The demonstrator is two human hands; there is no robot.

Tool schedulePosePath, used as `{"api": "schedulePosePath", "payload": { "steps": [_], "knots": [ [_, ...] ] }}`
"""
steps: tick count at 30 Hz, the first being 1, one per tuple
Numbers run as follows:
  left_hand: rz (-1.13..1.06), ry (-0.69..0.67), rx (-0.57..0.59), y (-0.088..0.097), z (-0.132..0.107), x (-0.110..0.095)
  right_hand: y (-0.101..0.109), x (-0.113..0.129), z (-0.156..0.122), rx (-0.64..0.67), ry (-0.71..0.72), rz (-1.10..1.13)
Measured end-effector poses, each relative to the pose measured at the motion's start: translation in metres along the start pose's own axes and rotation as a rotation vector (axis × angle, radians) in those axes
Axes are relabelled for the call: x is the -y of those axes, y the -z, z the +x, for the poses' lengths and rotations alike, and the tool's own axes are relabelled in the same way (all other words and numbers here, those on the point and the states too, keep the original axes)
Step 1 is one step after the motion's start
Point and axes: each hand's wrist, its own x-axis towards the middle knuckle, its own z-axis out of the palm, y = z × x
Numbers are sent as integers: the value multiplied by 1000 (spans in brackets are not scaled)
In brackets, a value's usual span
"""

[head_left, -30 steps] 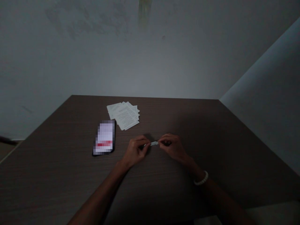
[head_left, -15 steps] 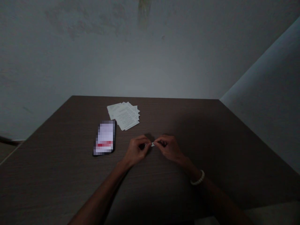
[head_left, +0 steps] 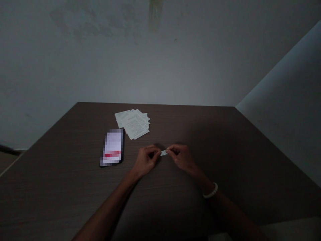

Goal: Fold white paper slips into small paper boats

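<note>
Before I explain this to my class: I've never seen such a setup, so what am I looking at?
No machine here: these are a person's own bare left hand and right hand, seen by one camera worn on the head, looking forward and down. Together they pinch a small white piece, possibly paper; it is too small to tell. On the brown wood-grain table, to the left, lie a smartphone with its screen pixelated and, beyond it, a fanned stack of printed sheets.

White strip [head_left: 164, 153]: ends hidden by left grip [head_left: 145, 161], right grip [head_left: 183, 158]; phone screen [head_left: 112, 144] pixelated
</note>
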Motion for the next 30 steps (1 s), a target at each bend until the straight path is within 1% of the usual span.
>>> {"api": "schedulePosePath", "payload": {
  "steps": [4, 5, 7, 11, 16, 21, 24, 27, 30],
  "knots": [
    [87, 41, 29, -4, 1, 7, 0, -4, 5, 56, -47, -81],
    [129, 41, 20, -6, 1, 9, 0, -4, 6, 60, -50, -116],
    [201, 17, 12, -9, 1, 11, 0, -4, 8, 50, -44, -209],
    [326, -69, 53, -11, 0, 9, 0, -5, 12, 18, 19, -351],
    [440, -172, 102, -10, -4, 5, 1, -10, 16, -1, 78, -365],
    [476, -279, 181, -7, -5, 3, 0, -14, 18, -25, 70, -364],
    [513, -300, 229, -6, -5, 2, -5, -13, 19, -57, 40, -380],
    [581, -312, 248, -8, -5, 1, -9, -11, 19, -95, 17, -384],
    [656, -334, 262, -9, -5, -1, -8, -11, 19, -101, 19, -363]
  ]
}}
